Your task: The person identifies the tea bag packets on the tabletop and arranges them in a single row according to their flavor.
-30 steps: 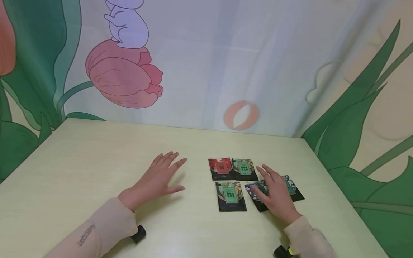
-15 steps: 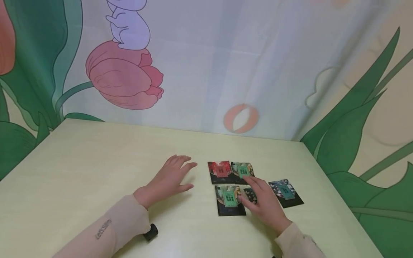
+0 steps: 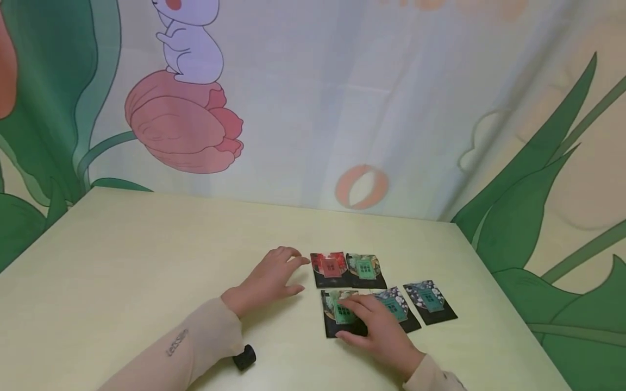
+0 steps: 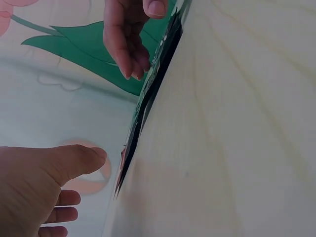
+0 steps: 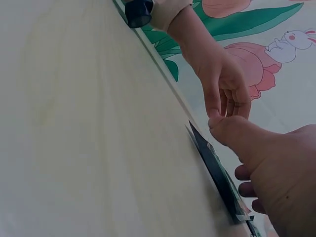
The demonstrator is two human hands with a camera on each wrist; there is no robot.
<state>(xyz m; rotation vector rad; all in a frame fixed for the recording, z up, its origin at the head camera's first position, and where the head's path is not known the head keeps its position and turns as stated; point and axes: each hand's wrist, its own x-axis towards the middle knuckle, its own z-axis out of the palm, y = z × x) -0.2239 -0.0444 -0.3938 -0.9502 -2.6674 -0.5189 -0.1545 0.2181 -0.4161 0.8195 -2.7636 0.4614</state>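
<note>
Several flat black packets with coloured labels lie on the table in two rows in the head view. The back row has a red-labelled packet (image 3: 330, 270) beside a green-labelled packet (image 3: 367, 270). In front are another green-labelled packet (image 3: 331, 325) and two teal-labelled floral packets, the middle packet (image 3: 405, 311) and the rightmost packet (image 3: 430, 302). My right hand (image 3: 380, 332) is over the front green packet with loosely bent fingers; whether they touch it I cannot tell. My left hand (image 3: 270, 281), fingers relaxed and holding nothing, is just left of the red packet.
The pale wooden table (image 3: 146, 260) extends far to the left of the packets. A printed curtain (image 3: 293, 108) hangs along its back edge. A black wrist device (image 3: 244, 357) sits under the left sleeve.
My right hand has moved left from the floral packets to the front green packet, uncovering both floral ones. My left hand has moved right, closer to the red packet.
</note>
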